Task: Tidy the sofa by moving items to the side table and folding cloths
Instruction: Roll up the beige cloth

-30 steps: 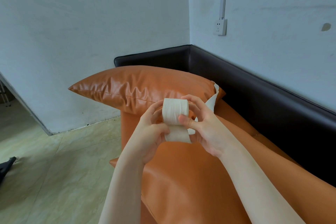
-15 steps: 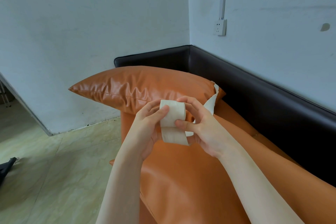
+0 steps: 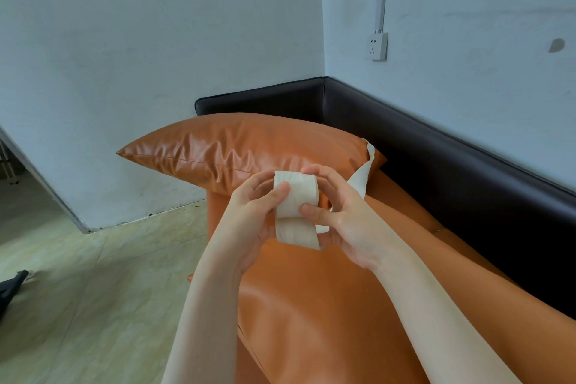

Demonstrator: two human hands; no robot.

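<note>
**Op:** My left hand [image 3: 249,221] grips the roll [image 3: 296,196] from its left side, thumb pressed across the front, fingers curled behind. My right hand [image 3: 339,221] pinches it from the right, thumb on the lower front edge, fingers arched over the top.

**Desk:** Where is the roll itself?

**Op:** Up in the air between both hands, above the sofa [image 3: 327,315] seat, just in front of the pillow [image 3: 249,146]. It's off-white, and a loose strip [image 3: 296,232] hangs down from it in front of my palms.

**Desk:** Anything else of that stuff around?

**Op:** A pale tail [image 3: 363,176] runs up behind my right hand to the pillow's right corner. I can't tell whether it joins the roll.

**Desk:** And the surroundings?

**Op:** Orange seat and pillow, dark backrest [image 3: 436,165] along two walls, a socket [image 3: 378,46] on the right wall, tiled floor [image 3: 93,290] at left with something black [image 3: 11,287] at the edge.
</note>
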